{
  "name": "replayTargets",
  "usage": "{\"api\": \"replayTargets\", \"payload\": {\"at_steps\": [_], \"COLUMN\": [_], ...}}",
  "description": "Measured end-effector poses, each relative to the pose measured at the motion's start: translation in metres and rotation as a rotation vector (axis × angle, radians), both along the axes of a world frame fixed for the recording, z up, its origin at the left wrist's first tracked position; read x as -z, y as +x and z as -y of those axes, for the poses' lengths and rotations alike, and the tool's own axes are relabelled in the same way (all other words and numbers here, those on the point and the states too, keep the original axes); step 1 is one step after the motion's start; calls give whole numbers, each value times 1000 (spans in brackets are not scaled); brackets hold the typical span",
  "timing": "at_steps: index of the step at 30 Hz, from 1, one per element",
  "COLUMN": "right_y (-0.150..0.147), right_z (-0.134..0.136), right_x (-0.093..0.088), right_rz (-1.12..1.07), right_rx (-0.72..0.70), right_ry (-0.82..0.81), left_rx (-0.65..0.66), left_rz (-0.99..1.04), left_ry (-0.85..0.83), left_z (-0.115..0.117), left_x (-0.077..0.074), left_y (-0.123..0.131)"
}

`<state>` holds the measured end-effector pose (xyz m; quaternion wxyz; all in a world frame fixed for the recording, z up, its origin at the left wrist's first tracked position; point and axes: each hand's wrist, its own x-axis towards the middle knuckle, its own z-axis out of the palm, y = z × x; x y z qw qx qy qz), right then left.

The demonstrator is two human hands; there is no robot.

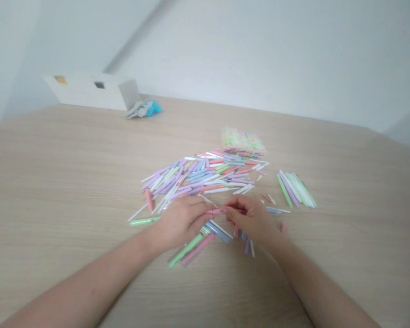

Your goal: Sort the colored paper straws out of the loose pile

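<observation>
My left hand [181, 221] and my right hand [251, 218] meet at the middle of the table. Between their fingertips runs a slim pink pen-like tube [216, 211], and both hands are closed on it, one at each end. Beyond them spreads a loose pile of thin pen-like sticks [198, 175] in purple, blue, white, red and green. Under and in front of my hands lie a green tube [186, 250], a pink tube [198, 249] and a blue one [218, 231]. A few short pieces sit beneath my right hand, partly hidden by it.
To the right is a neat row of green, purple and white sticks [296, 190]. Behind the pile stand stacked packs [242, 142] with green and pink printing. A white box [89, 93] is at the back left, with a crumpled grey and blue item [144, 109] beside it.
</observation>
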<state>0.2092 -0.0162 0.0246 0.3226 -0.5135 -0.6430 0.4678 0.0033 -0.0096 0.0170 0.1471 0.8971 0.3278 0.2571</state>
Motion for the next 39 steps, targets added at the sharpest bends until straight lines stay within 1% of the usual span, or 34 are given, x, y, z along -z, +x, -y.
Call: {"api": "replayTargets", "payload": {"at_steps": [5,10,12,15,20,24,27,29,32,36,39], "right_y": [1,-3,-6,-9,-10,-4,5,11,16,16,13], "right_z": [1,4,5,4,1,0,-1,-2,-3,-4,-4], "right_x": [4,0,-3,-5,2,4,-2,-6,-8,-5,-4], "right_rz": [-1,60,69,32,-43,-93,-128,-111,-93,-86,-45], "right_rx": [30,38,46,60,61,-22,-99,-117,-92,-47,-48], "right_ry": [38,95,81,6,-103,-71,-43,-19,3,-27,-36], "left_rx": [-14,-8,-3,-4,-16,-35,-50,-57,-55,-58,-58], "left_rz": [-33,-15,-16,-16,-36,-52,-47,-36,-23,-16,-26], "left_ry": [-10,9,20,42,85,71,63,67,71,85,105], "left_z": [1,3,4,4,4,2,0,-2,-3,-3,-2], "left_x": [1,2,3,4,6,5,4,3,4,8,9], "left_y": [0,2,2,2,3,2,-1,-3,-4,-4,-3]}}
